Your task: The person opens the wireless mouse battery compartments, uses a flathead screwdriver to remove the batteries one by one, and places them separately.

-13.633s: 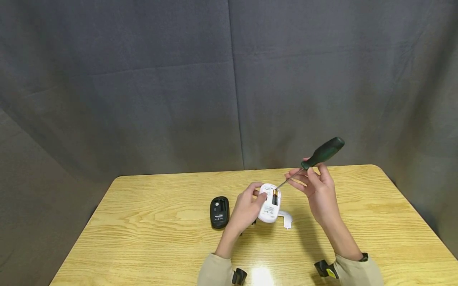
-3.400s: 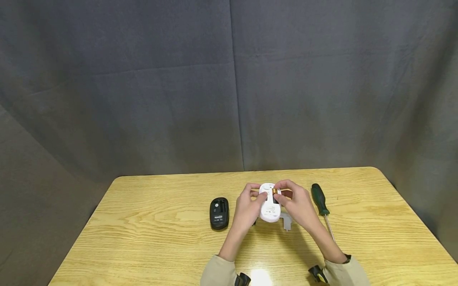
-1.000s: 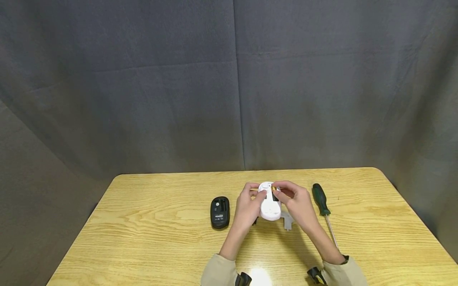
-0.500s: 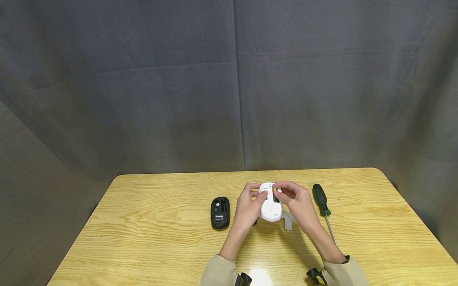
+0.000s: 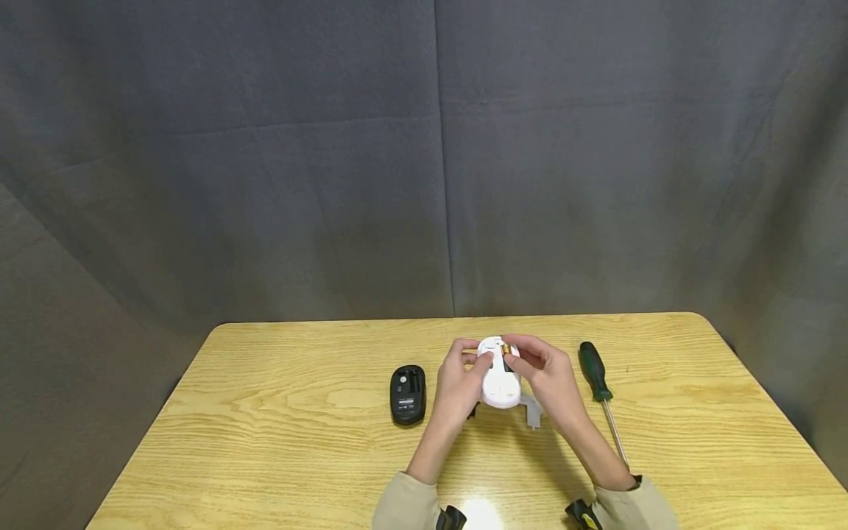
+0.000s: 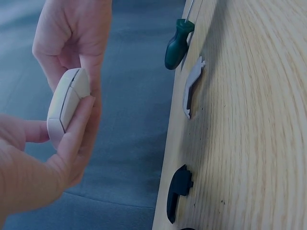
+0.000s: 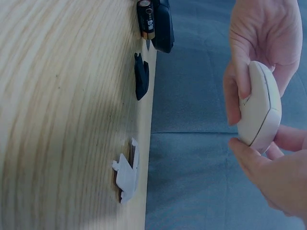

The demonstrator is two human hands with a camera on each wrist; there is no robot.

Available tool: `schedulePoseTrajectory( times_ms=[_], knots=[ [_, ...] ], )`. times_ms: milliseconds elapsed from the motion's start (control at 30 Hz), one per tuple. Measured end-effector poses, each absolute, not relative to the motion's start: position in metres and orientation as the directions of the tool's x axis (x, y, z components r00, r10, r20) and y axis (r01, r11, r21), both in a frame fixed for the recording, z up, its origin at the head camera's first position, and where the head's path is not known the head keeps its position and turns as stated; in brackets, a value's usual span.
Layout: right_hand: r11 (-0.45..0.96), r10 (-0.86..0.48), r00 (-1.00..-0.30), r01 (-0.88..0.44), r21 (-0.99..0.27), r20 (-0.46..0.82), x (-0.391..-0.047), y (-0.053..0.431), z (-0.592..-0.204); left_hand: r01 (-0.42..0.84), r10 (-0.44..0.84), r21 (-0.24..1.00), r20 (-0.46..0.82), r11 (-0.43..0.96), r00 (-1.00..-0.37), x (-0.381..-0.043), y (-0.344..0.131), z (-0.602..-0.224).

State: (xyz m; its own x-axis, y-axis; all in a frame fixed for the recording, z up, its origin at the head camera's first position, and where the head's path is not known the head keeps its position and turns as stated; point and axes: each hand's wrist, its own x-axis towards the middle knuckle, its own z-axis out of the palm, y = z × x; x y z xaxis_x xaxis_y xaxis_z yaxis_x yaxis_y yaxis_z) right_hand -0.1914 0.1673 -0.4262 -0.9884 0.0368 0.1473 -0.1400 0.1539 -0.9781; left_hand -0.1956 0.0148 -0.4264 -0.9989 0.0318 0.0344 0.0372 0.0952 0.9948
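Note:
A white computer mouse [image 5: 501, 390] is held underside up above the table, its battery bay uncovered. In the bay shows a black-and-gold battery [image 5: 507, 350]. My left hand [image 5: 458, 379] grips the mouse's left side, thumb on the underside and fingers behind. My right hand [image 5: 548, 375] holds the right upper edge, its thumb tip at the battery and its fingers partly hidden behind the mouse. In the right wrist view the mouse [image 7: 259, 108] is seen edge-on between both hands, the battery out of sight.
A black mouse [image 5: 407, 395] lies underside up at the left, its bay uncovered. A white battery cover [image 5: 532, 411] and a black cover [image 7: 141, 76] lie below the hands. A loose battery [image 7: 146, 19] is near the black mouse. A green-handled screwdriver [image 5: 595, 369] lies at the right.
The screwdriver, earlier in my right hand at the battery, now lies on the table; that hand has moved onto the mouse. Lately the mouse tilts slightly and the right thumb shifts a little at the battery.

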Motion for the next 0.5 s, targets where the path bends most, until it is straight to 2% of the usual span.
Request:
schedulePoseTrajectory(
  times_ms=[500],
  knots=[
    [0.055, 0.018, -0.994, -0.110, -0.992, 0.111, -0.1918, 0.1677, -0.4288, 0.049, 0.024, 0.994, 0.047, 0.092, -0.999, -0.1951, 0.0144, -0.4271]
  ],
)
